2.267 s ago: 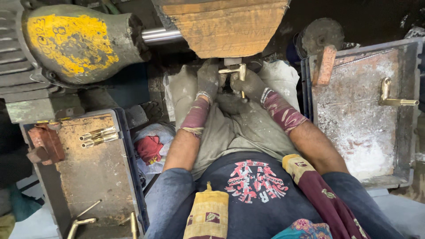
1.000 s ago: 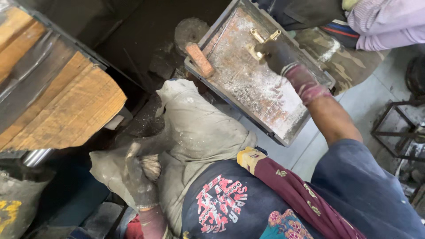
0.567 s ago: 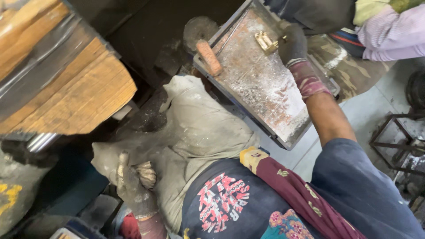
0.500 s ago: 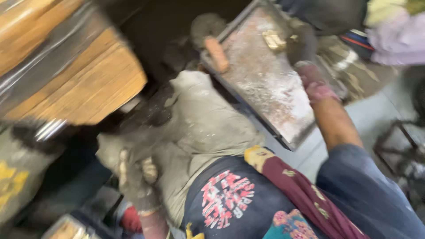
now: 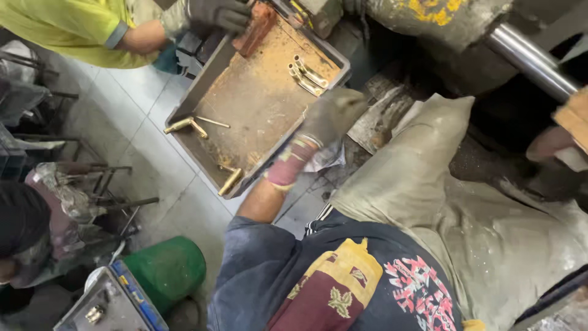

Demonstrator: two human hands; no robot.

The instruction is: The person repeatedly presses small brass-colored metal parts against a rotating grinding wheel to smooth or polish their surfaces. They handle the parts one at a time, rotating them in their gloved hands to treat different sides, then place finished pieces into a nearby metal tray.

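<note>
Left hand [image 5: 331, 116], in a grimy grey glove with a pink-and-yellow knit cuff, is stretched out over the near right edge of the rusty metal tray [image 5: 202, 92]. Fingers look loosely curled and together, but the glove is blurred; I cannot tell whether it grips anything. Nothing shows in it.

The tray sits tilted, long axis running from lower left to upper right. Brass pieces lie in it:
- a pair of brass fittings [image 5: 307, 75], side by side, just up and left of the hand, near the tray's far right corner. Their long axes run toward the lower right, roughly pointing at the hand. Nearest to the hand.
- a short brass tube [image 5: 230, 181] at the tray's near corner, down and left of the hand, beside the forearm.
- an L-shaped brass piece [image 5: 184, 125] at the left wall, with a thin rod [image 5: 212, 122] just beside it. Farthest from the hand.

Right hand is not in view; that side shows only a dusty grey apron [image 5: 441, 184] and dark machinery.

A co-worker's gloved hand [image 5: 217, 12] in a yellow-green sleeve holds a reddish block [image 5: 254, 27] at the tray's far end, well apart from the left hand.

A steel shaft [image 5: 530, 58] is cut off at upper right. A green bucket [image 5: 165, 270] stands on the tiled floor below.
</note>
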